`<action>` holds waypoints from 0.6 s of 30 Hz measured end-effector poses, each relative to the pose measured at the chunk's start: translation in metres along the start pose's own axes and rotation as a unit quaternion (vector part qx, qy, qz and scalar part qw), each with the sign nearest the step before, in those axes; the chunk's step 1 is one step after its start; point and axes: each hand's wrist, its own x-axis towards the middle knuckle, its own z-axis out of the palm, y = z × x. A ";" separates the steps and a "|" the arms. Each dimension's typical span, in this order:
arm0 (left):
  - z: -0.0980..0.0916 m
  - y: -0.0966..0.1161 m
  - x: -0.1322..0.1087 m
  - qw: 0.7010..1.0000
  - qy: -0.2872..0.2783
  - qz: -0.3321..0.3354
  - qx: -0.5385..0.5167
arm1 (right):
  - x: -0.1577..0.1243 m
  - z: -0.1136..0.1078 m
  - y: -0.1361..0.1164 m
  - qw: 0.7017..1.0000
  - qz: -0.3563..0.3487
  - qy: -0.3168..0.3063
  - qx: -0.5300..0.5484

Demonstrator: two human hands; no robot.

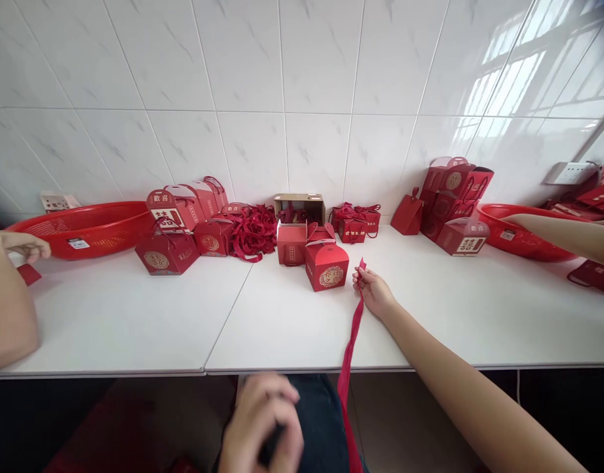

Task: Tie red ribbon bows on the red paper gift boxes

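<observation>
My right hand [373, 290] rests on the white table [282, 328] and pinches the top end of a long red ribbon [350, 355]. The ribbon runs across the table and hangs over the front edge toward my lap. A closed red gift box [326, 266] with a gold emblem stands just left of that hand. My left hand [262, 420] is below the table edge over my lap, its fingers curled round something dark that I cannot make out.
More red boxes [167, 253] and a heap of red ribbons [253, 230] line the tiled wall. A cardboard box [299, 205] stands behind them. Red baskets sit at the left [85, 226] and right [509, 230]. Other people's arms reach in at the far left [11, 295] and right [562, 236].
</observation>
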 end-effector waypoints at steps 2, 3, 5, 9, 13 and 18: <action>0.009 0.016 0.051 0.991 0.058 0.105 0.065 | 0.001 -0.003 0.003 1.000 -0.004 -0.003 0.011; 0.017 0.022 0.079 0.984 0.061 0.123 0.114 | 0.000 -0.003 0.003 1.000 -0.006 -0.003 0.014; 0.037 0.028 0.132 0.969 0.023 0.116 0.217 | 0.000 -0.002 0.002 1.000 -0.010 0.004 0.019; 0.077 0.022 0.205 0.956 0.008 0.103 0.275 | -0.001 0.002 0.000 1.000 -0.009 0.018 0.022; 0.086 0.016 0.215 0.946 0.006 0.118 0.304 | -0.012 0.006 -0.009 0.999 -0.020 0.021 0.020; 0.063 0.023 0.158 0.934 0.027 0.147 0.325 | -0.073 0.014 -0.029 0.997 -0.063 -0.040 -0.017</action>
